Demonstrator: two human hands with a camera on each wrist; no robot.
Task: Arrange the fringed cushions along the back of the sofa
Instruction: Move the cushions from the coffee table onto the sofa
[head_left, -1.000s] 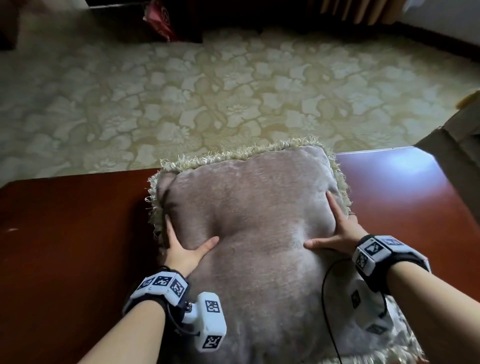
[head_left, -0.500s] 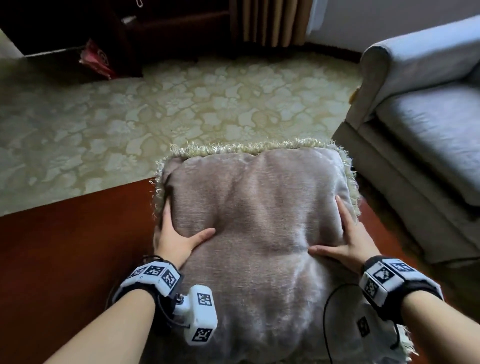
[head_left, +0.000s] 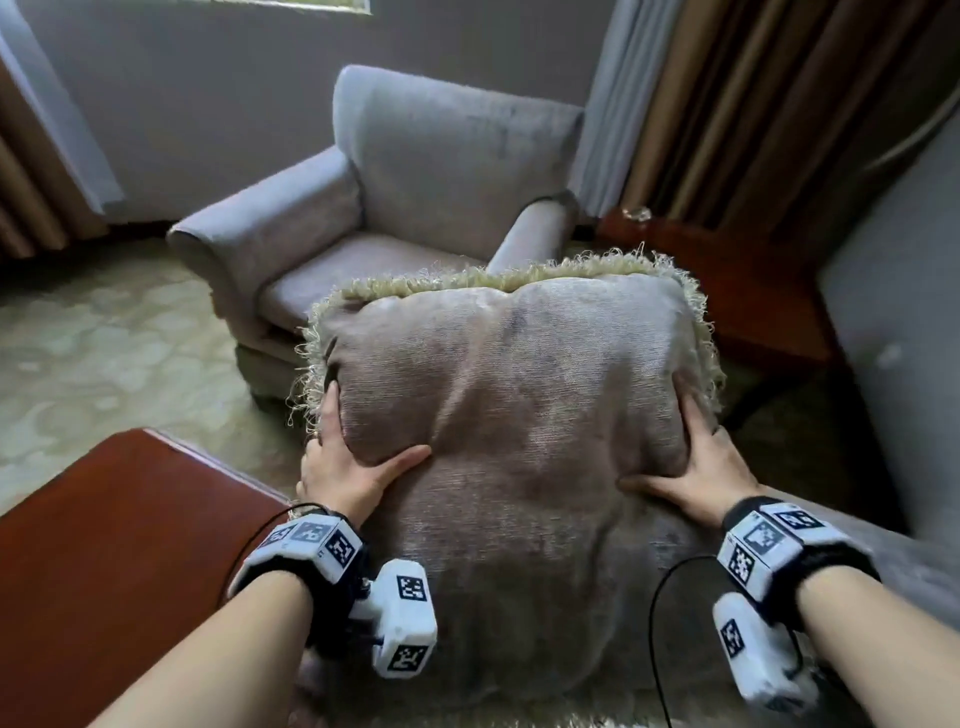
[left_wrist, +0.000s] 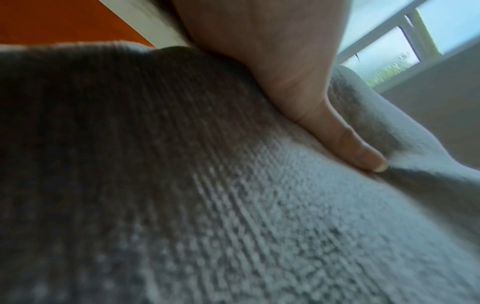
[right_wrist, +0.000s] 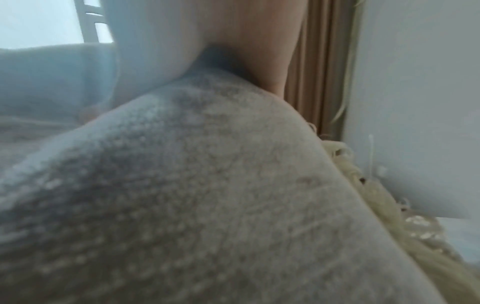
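Head view: a fringed cushion (head_left: 509, 415) held up in both hands in front of a grey armchair (head_left: 395, 187).
Brown curtains (head_left: 753, 104) hang far right, a red-brown desk (head_left: 104, 545) sits near left, and a grey sofa (head_left: 898, 338) edges the right. The left hand (head_left: 348, 473) and right hand (head_left: 701, 467) grip the cushion's side edges, thumbs spread wide across its face, fingers (head_left: 330, 410) wrapped along the sides.
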